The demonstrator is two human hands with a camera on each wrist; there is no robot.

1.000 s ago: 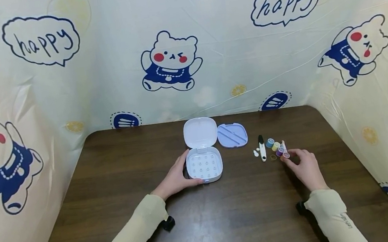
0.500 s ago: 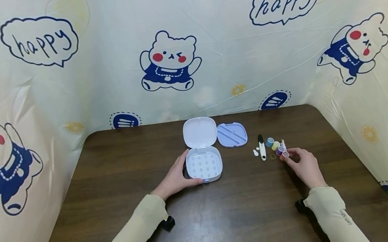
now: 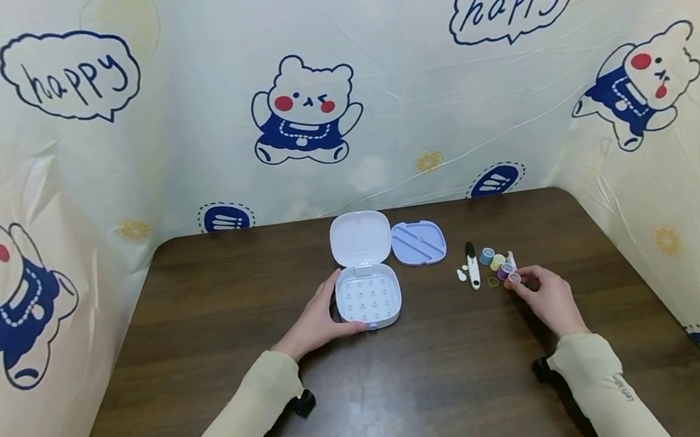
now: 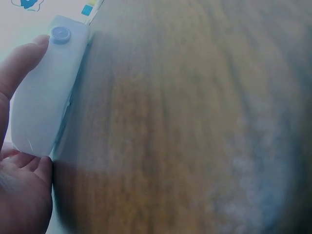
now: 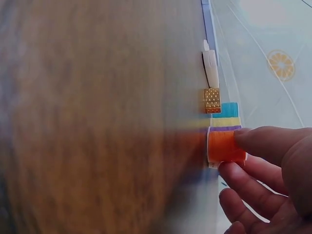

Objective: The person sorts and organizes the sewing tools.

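Note:
In the head view my left hand [image 3: 316, 320] grips an opened pale blue box [image 3: 371, 307] by its left side, thumb at the front near the latch. The left wrist view shows that thumb beside the round latch button [image 4: 61, 34]. Inside the box is a tray with rows of small pegs. My right hand [image 3: 548, 299] pinches an orange thread spool [image 5: 227, 146] between thumb and fingers. Purple [image 3: 505, 270], yellow [image 3: 497, 262] and blue [image 3: 487, 256] spools line up beyond it. The orange spool stands at the near end of this row.
A blue divided tray [image 3: 418, 243] lies right of the raised lid [image 3: 361, 238]. Near the spools lie a white tool with a black end [image 3: 472, 266], small white pieces [image 3: 462, 275] and a golden thimble [image 3: 492, 282]. A printed cloth [image 3: 319, 193] rises behind the table.
My right hand and forearm have shifted very slightly away from the table's near side, still with the orange spool. The left hand and the box stay put.

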